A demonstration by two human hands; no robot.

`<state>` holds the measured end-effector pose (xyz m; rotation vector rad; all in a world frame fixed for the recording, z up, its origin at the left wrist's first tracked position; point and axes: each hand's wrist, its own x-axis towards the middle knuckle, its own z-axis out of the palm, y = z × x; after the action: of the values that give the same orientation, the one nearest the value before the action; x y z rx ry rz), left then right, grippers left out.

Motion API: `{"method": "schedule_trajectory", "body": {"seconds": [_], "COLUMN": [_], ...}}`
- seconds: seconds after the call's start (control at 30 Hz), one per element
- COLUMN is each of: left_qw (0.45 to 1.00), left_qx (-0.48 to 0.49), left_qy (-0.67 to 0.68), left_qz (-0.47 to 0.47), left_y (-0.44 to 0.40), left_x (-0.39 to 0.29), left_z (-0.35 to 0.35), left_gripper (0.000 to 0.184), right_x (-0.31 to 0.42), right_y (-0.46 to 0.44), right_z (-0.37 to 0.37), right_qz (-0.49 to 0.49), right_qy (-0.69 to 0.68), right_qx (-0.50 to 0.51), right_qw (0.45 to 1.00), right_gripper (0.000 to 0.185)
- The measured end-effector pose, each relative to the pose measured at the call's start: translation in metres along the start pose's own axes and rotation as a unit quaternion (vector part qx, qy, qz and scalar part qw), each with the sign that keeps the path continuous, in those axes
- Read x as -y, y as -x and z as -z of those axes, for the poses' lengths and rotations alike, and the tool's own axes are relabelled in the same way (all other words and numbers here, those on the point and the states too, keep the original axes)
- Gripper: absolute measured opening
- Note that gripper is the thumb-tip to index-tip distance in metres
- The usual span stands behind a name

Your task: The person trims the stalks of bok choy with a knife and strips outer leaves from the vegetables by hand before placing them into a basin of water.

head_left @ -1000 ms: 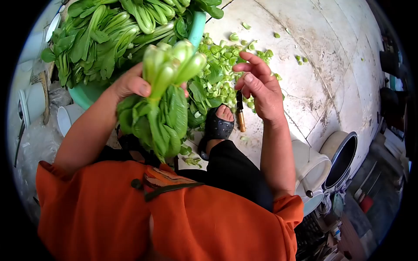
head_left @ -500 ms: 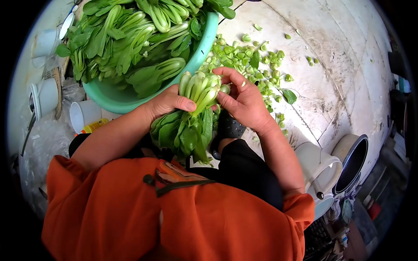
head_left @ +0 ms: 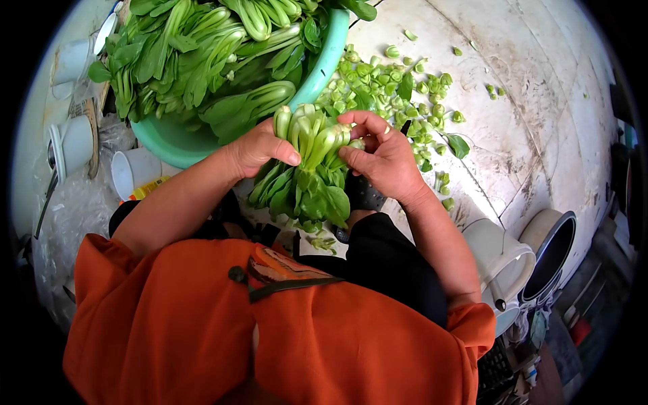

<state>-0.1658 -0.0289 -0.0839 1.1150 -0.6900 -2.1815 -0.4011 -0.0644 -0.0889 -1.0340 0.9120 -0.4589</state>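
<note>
My left hand (head_left: 264, 150) is closed around a bunch of bok choy (head_left: 314, 145), its thumb across the stalks. The pale stem ends point up and away from me, and the leaves hang down toward my lap. At the right side of the bunch, my right hand (head_left: 383, 154) has its thumb and bent forefinger closed on the stem ends. A narrow dark tip shows behind its knuckles; what it belongs to is hidden. Just beyond the left hand stands a green basin (head_left: 329, 57) heaped with bok choy (head_left: 202, 61).
Cut stem ends (head_left: 388, 84) lie scattered over the dirty pale floor (head_left: 520, 128). To the left are white tubs (head_left: 135, 169) and clear plastic (head_left: 81, 209). Buckets (head_left: 499, 246) and a dark-lined pot (head_left: 550, 250) stand at right. A dark shoe (head_left: 364, 194) is below my hands.
The bunch has tipped and shifted slightly right, its leaves now more drawn up and bunched. Both hands have moved with it, still on the stalks. The whole view has shifted slightly.
</note>
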Motion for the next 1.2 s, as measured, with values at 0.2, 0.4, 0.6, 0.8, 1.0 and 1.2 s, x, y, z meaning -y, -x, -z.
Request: {"method": "schedule_trajectory", "body": {"seconds": [0.2,0.4,0.6,0.8,1.0,1.2], "left_qw": [1.0,1.0,0.963,0.967,0.986,0.974], "left_qx": [0.012,-0.008,-0.041,0.025,-0.038,-0.012], "left_qy": [-0.005,-0.006,-0.263,-0.251,-0.162,-0.209], "left_qz": [0.022,-0.005,0.035,0.028,0.001,0.091], "left_y": [0.001,-0.004,-0.014,-0.019,-0.017,-0.012], "left_x": [0.008,0.002,-0.005,-0.007,-0.001,-0.004], "left_z": [-0.004,-0.009,-0.022,-0.02,-0.033,-0.039], "left_gripper": [0.063,0.067,0.092,0.102,0.109,0.064], "right_x": [0.003,0.004,-0.012,-0.009,-0.01,-0.023], "right_y": [0.001,0.002,-0.005,-0.006,-0.005,-0.009], "right_z": [0.0,0.002,-0.01,-0.014,-0.007,-0.007], "right_qz": [0.018,0.002,0.07,0.122,0.107,0.07], "right_qy": [0.045,-0.131,0.056,0.009,0.103,0.114], "right_qx": [0.025,0.072,0.045,-0.001,-0.059,-0.041], "right_qw": [0.999,0.989,0.995,0.993,0.987,0.99], "right_gripper": [0.045,0.061,0.07,0.053,0.042,0.047]}}
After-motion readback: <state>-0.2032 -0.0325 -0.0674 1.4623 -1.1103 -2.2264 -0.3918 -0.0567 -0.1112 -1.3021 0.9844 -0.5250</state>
